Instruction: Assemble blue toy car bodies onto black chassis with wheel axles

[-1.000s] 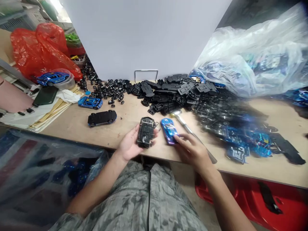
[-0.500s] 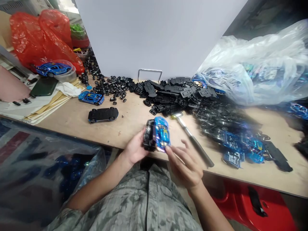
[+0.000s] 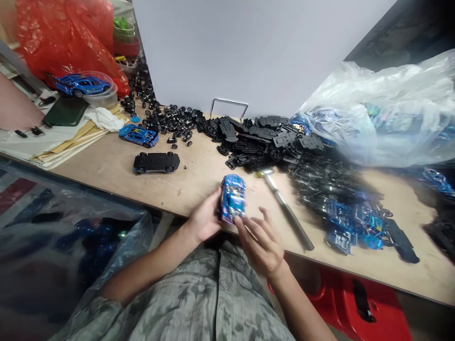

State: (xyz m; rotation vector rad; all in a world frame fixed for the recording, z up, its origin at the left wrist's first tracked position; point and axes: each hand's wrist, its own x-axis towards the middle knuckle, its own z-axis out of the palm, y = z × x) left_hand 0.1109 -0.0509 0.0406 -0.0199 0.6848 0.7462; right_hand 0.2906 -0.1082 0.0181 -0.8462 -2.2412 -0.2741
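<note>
Near frame centre, my left fingers point(image 3: 214, 199) curl around the blue toy car point(image 3: 233, 196), long axis running up-frame, my loosely spread right fingers point(image 3: 253, 231) touching its lower end.

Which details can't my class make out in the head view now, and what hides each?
Each in the head view:
Underside of the blue toy car: turned away from the camera.
Most fingers of the left hand: behind that car.
Whether the right hand grips or only touches it: its own fingers cover the contact.
Individual black parts right of the hammer: blurred.
Contents of the white bag: veiled by cloudy plastic, cut off by the right edge.
</note>
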